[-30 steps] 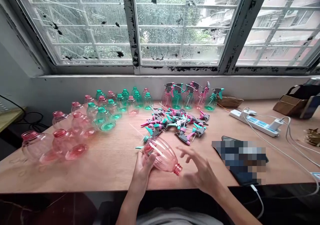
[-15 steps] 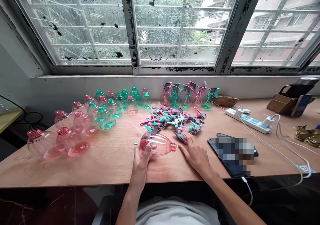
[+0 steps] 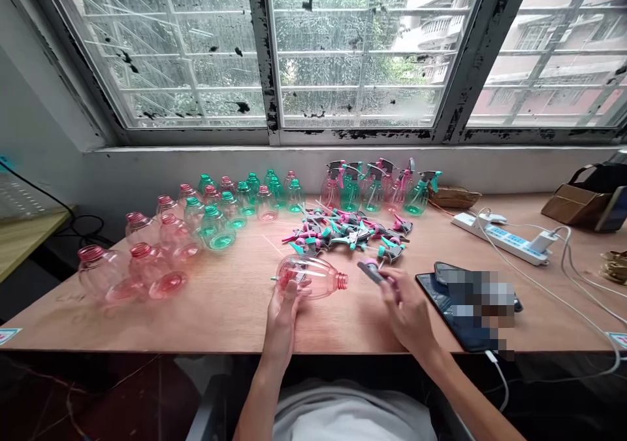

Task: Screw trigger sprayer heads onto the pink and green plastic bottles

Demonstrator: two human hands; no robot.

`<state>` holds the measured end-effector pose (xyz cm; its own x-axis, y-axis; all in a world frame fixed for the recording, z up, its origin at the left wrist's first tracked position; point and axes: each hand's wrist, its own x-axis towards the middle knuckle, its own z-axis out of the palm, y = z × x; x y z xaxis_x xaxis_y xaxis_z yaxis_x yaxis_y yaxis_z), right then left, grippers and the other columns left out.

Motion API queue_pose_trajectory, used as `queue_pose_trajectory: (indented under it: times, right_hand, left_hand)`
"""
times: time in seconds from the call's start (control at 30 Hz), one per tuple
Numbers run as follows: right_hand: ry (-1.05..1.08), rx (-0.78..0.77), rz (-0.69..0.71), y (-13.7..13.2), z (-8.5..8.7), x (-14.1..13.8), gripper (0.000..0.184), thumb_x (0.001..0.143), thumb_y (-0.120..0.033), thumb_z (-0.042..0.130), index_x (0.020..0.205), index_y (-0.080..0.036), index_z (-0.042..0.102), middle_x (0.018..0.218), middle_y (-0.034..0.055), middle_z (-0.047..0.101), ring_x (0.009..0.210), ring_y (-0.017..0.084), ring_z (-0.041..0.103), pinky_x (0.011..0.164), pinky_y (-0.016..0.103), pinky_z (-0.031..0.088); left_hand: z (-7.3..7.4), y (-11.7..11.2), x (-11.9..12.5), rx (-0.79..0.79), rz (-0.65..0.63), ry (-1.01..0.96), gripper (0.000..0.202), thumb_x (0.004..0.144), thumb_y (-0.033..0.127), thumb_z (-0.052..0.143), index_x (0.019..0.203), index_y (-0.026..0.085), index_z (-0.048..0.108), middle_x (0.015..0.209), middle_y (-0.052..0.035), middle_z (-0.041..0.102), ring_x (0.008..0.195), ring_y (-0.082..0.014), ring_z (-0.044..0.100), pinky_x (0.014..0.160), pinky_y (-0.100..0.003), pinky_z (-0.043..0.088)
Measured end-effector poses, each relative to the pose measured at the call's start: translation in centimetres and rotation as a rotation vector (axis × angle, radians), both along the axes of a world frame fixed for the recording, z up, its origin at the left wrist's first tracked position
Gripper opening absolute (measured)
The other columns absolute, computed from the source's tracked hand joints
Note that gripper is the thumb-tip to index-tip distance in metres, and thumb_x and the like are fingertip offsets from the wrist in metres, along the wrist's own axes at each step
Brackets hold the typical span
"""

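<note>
My left hand (image 3: 283,304) grips the base of a clear pink plastic bottle (image 3: 313,276) held on its side, its open threaded neck pointing right. My right hand (image 3: 404,302) is closed on a grey and pink spray trigger head (image 3: 372,270), held just right of the bottle's neck and apart from it. Behind both lies a heap of loose pink, teal and grey trigger heads (image 3: 345,230) on the wooden table (image 3: 220,310).
Several open pink and teal bottles (image 3: 196,222) stand at the left. A row of bottles fitted with triggers (image 3: 377,189) lines the back wall. A blurred phone on a tablet (image 3: 470,300), a power strip (image 3: 504,240) with cables and a brown bag (image 3: 585,199) lie right.
My right hand reached to the trigger pile, took one trigger head and lifted it toward the bottle's neck. The left hand kept hold of the pink bottle, turning its neck level.
</note>
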<state>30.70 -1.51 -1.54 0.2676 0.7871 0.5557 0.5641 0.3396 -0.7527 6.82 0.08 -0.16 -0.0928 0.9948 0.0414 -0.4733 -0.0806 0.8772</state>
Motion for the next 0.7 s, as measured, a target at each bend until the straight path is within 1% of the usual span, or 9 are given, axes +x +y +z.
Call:
queue_pose_trajectory:
  times: [0.07,0.17,0.23,0.3,0.4,0.47,0.57,0.63,0.7]
  right_hand:
    - [0.214,0.067,-0.054,-1.0,0.8,0.8,0.030,0.101,-0.043,0.051,0.098,-0.022,0.072,0.071,-0.0003,0.066,0.054,0.019,0.056,0.051,0.031,0.044]
    - [0.530,0.162,-0.124,-2.1,2.4,2.2,0.035,0.104,-0.044,0.045,0.086,-0.022,0.067,0.056,-0.0071,0.052,0.044,0.015,0.042,0.041,0.027,0.031]
    - [0.700,0.182,-0.112,-2.7,3.5,2.9,0.032,0.102,-0.039,0.047,0.081,-0.022,0.065,0.055,-0.0075,0.053,0.040,0.013,0.038,0.039,0.026,0.027]
    - [0.821,0.159,-0.063,-3.1,4.4,3.2,0.030,0.098,-0.035,0.052,0.076,-0.021,0.065,0.060,-0.0051,0.061,0.039,0.010,0.038,0.038,0.025,0.027]
    - [0.934,0.104,0.031,-3.4,5.0,3.0,0.029,0.095,-0.036,0.060,0.071,-0.020,0.066,0.069,-0.0020,0.069,0.037,0.007,0.040,0.037,0.022,0.028]
    - [0.978,0.068,0.094,-3.4,4.8,2.6,0.030,0.092,-0.039,0.066,0.070,-0.019,0.067,0.068,-0.0020,0.069,0.036,0.005,0.041,0.035,0.019,0.031]
    - [1.016,0.009,0.161,-2.8,3.8,2.0,0.034,0.091,-0.046,0.073,0.073,-0.018,0.072,0.068,-0.0018,0.070,0.036,0.005,0.045,0.033,0.015,0.036]
    - [1.031,-0.079,0.223,-2.2,2.6,1.7,0.040,0.090,-0.057,0.074,0.079,-0.019,0.078,0.064,-0.0010,0.070,0.039,0.009,0.054,0.034,0.017,0.045]
    - [1.028,-0.207,0.358,-1.6,1.2,1.5,0.052,0.084,-0.072,0.072,0.089,-0.021,0.082,0.068,0.0021,0.074,0.049,0.016,0.064,0.038,0.023,0.055]
  left_hand:
    - [-0.2,0.1,0.0,0.010,0.011,-0.008,0.059,0.086,0.059,0.079,0.130,0.021,0.070,0.139,-0.0116,0.068,0.128,-0.0342,0.066,0.112,-0.047,0.048]
    - [-0.5,0.2,0.0,0.019,0.036,-0.020,0.059,0.087,0.060,0.077,0.131,0.022,0.069,0.140,-0.0112,0.067,0.130,-0.0332,0.065,0.115,-0.047,0.047]
    - [-0.5,0.3,0.1,0.020,0.056,-0.026,0.059,0.088,0.061,0.076,0.132,0.022,0.068,0.141,-0.0111,0.067,0.130,-0.0323,0.065,0.115,-0.047,0.047]
    - [-0.4,0.2,0.2,0.017,0.068,-0.024,0.060,0.088,0.062,0.075,0.133,0.022,0.068,0.140,-0.0111,0.068,0.129,-0.0316,0.066,0.115,-0.046,0.047]
    - [0.0,0.0,0.2,0.018,0.071,-0.002,0.061,0.088,0.061,0.076,0.134,0.022,0.067,0.137,-0.0113,0.070,0.128,-0.0317,0.066,0.114,-0.045,0.048]
    - [0.1,-0.2,0.2,0.024,0.073,0.019,0.064,0.087,0.062,0.076,0.136,0.022,0.067,0.137,-0.0110,0.070,0.129,-0.0319,0.066,0.114,-0.044,0.049]
    - [0.0,-0.5,0.1,0.021,0.083,0.062,0.067,0.088,0.063,0.075,0.139,0.022,0.066,0.136,-0.0114,0.071,0.128,-0.0329,0.066,0.113,-0.044,0.049]
    - [-0.2,-0.7,0.0,0.003,0.096,0.102,0.069,0.088,0.063,0.074,0.143,0.022,0.063,0.135,-0.0125,0.072,0.127,-0.0344,0.067,0.114,-0.046,0.047]
    - [-0.4,-0.8,0.0,-0.018,0.110,0.143,0.072,0.088,0.063,0.074,0.146,0.022,0.061,0.136,-0.0133,0.073,0.128,-0.0358,0.066,0.115,-0.048,0.045]
